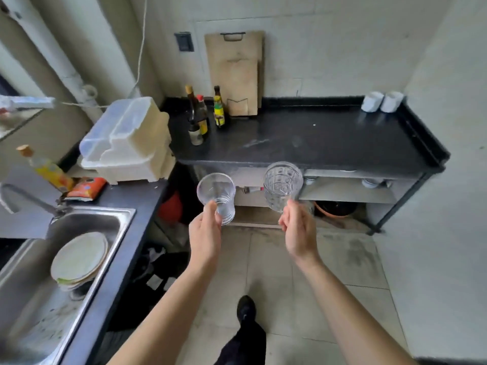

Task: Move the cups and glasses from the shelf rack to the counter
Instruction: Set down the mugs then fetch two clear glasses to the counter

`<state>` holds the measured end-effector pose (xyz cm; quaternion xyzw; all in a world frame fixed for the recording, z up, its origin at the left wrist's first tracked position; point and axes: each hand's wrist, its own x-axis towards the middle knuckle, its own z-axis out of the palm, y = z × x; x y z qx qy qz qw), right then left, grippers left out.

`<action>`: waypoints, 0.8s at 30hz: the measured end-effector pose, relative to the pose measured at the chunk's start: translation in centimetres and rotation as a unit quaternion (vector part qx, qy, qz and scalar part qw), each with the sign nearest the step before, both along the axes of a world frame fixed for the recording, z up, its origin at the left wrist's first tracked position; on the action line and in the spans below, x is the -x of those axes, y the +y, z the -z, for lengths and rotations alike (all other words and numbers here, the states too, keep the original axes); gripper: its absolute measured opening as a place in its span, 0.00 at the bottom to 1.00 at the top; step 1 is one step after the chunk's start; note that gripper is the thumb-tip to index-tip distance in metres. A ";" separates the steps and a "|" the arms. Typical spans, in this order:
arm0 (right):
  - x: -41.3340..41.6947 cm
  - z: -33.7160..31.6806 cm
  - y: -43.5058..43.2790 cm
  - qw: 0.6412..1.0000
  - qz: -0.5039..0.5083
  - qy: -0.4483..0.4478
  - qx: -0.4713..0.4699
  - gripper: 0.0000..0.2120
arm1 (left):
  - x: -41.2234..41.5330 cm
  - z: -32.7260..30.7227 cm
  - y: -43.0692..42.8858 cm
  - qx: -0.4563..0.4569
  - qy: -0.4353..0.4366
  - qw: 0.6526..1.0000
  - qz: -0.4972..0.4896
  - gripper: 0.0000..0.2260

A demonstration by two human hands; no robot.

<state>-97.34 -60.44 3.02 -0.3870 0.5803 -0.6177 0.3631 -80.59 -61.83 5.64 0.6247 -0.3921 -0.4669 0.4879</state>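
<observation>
Head view: the left hand is curled round a smooth clear glass tumbler, and the right hand grips a cut-pattern clear glass tumbler. Both are in the air, short of the black stone desk beyond the fingers. Two white ceramic cups already stand far ahead and right of the right hand. I judge the task roughly midway: two glasses are in transit, and at least two pale pieces are left on the shelf rack.
</observation>
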 end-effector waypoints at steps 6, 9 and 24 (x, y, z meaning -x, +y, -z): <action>9.9 0.4 -7.5 0.996 0.084 0.038 -0.010 0.21 | 10.5 1.1 -11.1 -0.007 0.034 0.996 0.086 0.20; 15.2 -0.5 -12.2 0.990 0.122 0.069 -0.031 0.21 | 16.4 0.6 -17.3 -0.014 0.044 0.989 0.139 0.20; 39.6 2.6 -25.1 0.965 0.246 0.035 -0.087 0.22 | 42.8 1.2 -34.5 -0.039 0.012 0.954 0.296 0.19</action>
